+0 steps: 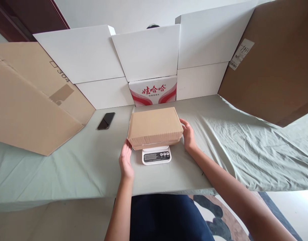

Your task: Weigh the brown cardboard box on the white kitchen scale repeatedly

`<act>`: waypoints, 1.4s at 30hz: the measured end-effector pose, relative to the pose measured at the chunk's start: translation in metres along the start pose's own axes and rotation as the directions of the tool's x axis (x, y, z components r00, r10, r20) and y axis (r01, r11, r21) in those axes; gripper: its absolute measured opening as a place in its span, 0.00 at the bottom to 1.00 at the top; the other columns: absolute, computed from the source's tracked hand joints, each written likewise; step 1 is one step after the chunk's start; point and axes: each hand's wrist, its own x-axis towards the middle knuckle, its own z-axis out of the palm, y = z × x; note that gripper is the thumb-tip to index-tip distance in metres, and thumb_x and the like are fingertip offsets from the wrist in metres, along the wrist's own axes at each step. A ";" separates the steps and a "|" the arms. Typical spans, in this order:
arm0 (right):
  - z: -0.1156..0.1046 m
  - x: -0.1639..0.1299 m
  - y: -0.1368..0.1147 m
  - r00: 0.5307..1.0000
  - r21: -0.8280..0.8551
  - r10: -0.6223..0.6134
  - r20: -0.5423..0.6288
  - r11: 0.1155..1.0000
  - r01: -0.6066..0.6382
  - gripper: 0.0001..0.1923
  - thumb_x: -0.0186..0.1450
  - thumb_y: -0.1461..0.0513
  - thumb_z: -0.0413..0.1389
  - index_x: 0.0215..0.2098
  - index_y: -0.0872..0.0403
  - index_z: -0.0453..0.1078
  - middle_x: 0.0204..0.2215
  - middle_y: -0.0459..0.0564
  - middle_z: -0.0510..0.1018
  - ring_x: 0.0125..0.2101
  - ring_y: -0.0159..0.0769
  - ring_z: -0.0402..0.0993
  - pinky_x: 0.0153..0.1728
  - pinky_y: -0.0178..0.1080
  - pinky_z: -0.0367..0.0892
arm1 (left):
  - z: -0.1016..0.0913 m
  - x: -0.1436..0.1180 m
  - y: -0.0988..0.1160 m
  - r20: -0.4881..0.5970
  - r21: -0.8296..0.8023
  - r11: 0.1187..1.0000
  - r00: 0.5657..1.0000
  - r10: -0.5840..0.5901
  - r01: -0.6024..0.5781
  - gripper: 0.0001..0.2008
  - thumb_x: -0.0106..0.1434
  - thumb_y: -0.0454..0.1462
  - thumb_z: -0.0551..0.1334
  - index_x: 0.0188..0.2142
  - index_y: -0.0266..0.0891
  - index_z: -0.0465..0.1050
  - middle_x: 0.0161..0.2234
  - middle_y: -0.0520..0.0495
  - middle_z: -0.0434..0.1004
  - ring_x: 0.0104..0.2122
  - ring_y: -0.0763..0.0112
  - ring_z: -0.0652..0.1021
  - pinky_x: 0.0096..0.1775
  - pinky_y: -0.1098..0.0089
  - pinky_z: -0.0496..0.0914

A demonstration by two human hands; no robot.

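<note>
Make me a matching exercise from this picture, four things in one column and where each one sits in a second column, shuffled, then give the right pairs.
Things:
1. brown box
2. scale
3. phone
4. red and white carton

Places:
A. lying flat on the green cloth, left of the box
B. standing against the white panels at the back
C. between the left hand and right hand
D. under the box, display facing the person

Pairs: 1-C, 2-D, 3-A, 4-B
</note>
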 end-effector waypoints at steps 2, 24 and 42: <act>0.000 0.000 0.000 1.000 -0.003 -0.002 0.006 1.000 0.002 0.29 0.69 0.41 0.44 0.58 0.45 0.69 0.63 0.51 0.75 0.62 0.53 0.71 0.60 0.58 0.69 | 0.000 0.000 0.000 -0.004 0.000 1.000 1.000 0.000 0.000 0.38 0.66 0.63 0.55 0.66 0.43 0.70 0.69 0.38 0.67 0.70 0.50 0.66 0.69 0.53 0.61; 0.002 0.000 -0.001 0.999 0.017 0.009 0.033 1.000 -0.010 0.29 0.69 0.41 0.44 0.57 0.46 0.70 0.64 0.50 0.74 0.59 0.50 0.73 0.59 0.54 0.70 | 0.000 0.001 -0.002 -0.043 0.013 0.999 0.999 -0.033 0.034 0.40 0.63 0.63 0.57 0.65 0.41 0.71 0.67 0.35 0.68 0.68 0.47 0.68 0.68 0.50 0.62; 0.001 0.002 0.003 0.999 -0.024 0.002 0.044 1.000 -0.001 0.31 0.69 0.39 0.43 0.58 0.45 0.70 0.63 0.49 0.75 0.60 0.50 0.73 0.57 0.53 0.71 | 0.001 0.001 0.000 -0.041 0.021 0.999 0.999 -0.036 0.037 0.41 0.63 0.63 0.56 0.65 0.40 0.71 0.68 0.34 0.68 0.68 0.46 0.68 0.68 0.49 0.62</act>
